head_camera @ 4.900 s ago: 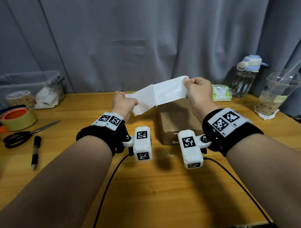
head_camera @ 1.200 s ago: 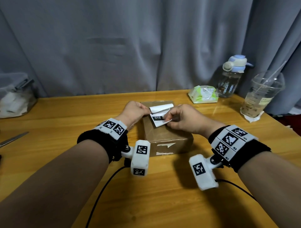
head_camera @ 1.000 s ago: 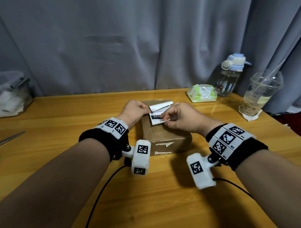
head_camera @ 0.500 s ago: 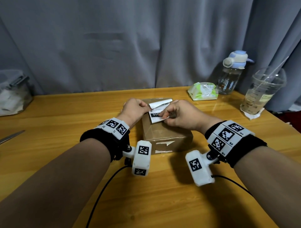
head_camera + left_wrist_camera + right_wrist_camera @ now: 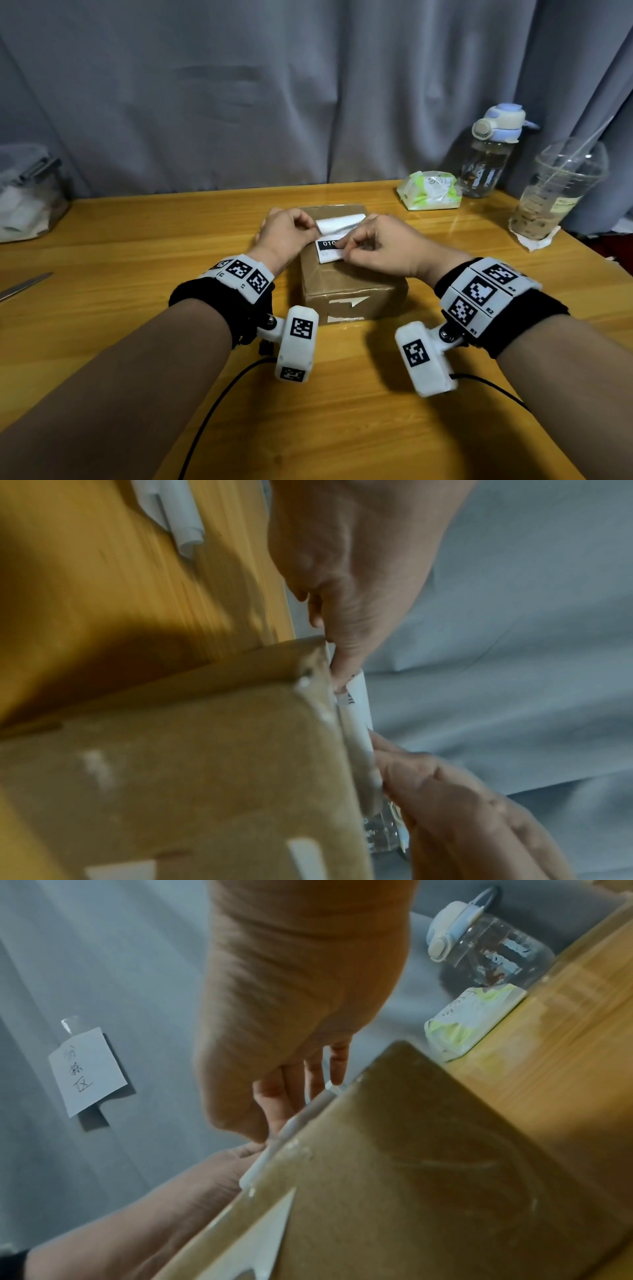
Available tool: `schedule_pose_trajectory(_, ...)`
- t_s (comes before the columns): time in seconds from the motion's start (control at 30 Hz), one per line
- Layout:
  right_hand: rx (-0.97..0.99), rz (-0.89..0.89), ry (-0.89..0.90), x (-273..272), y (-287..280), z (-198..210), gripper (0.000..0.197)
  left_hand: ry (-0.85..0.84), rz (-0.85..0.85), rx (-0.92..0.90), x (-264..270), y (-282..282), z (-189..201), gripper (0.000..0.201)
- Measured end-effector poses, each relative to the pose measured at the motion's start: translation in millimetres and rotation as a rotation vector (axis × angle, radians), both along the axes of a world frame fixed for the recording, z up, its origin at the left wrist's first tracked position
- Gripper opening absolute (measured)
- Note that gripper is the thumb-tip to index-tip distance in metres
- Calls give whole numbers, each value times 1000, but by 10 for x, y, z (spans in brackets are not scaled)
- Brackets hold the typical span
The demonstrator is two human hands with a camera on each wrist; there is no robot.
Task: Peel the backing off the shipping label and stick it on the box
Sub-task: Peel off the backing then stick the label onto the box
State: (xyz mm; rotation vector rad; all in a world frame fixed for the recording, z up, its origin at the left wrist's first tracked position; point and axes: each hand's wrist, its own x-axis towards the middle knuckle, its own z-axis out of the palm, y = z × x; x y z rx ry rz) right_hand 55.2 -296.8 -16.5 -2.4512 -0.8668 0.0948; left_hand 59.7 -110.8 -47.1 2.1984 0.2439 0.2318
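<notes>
Head view: box (image 5: 346, 291) mid-table (image 5: 102, 342), grey curtain (image 5: 239, 85) behind; label (image 5: 330, 251) on its top; left hand (image 5: 286, 233) pinches the curled far flap; right hand (image 5: 380, 248) pinches the near edge.
Left wrist view: blurred; label (image 5: 358, 715) edge-on against the box.
Right wrist view: paper note (image 5: 87, 1070) taped to the curtain; bottle (image 5: 486, 947) at the far right.

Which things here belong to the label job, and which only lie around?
For the job: shipping label, box, left hand, right hand.

Lying about: water bottle, plastic cup, tissue pack, clear bin.
</notes>
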Motion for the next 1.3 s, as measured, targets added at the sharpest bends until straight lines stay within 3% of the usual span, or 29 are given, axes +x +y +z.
schedule_pose_trajectory(0.13, 6, -4, 40, -13, 3, 53, 37, 113, 7, 74, -80, -13, 64, 80)
schedule_pose_trajectory(0.23, 126, -5, 137, 21, -45, 32, 39, 179, -63, 91, -120, 13, 94, 97)
schedule_pose_trajectory(0.4, 182, -112, 143, 97, -286, 0, 39, 218, -74, 89, -179, 144, 146, 99)
schedule_pose_trajectory(0.57, 106, -45, 155, 67, -106, -8, 33, 192, -136, 222, -156, -128, 142, 100)
schedule_pose_trajectory(0.7, 131, -74, 184, 106, -258, -6, 39, 208, -130, 220, -127, -4, 138, 101)
schedule_pose_trajectory(0.8, 188, -139, 215, 116, -337, 35, 22, 186, -104, 314, -125, 132, 165, 103)
schedule_pose_trajectory(0.97, 71, -184, -12, 211, -110, 92, 12, 35, -148, 557, -115, -39, 234, 101)
schedule_pose_trajectory(1.17, 105, -135, -14, 276, -32, -22, 6, 168, -150, 497, -84, -81, 230, 108)
schedule_pose_trajectory(1.3, 105, -42, 2, 259, -87, -46, 20, 203, -208, 484, -137, -128, 197, 106)
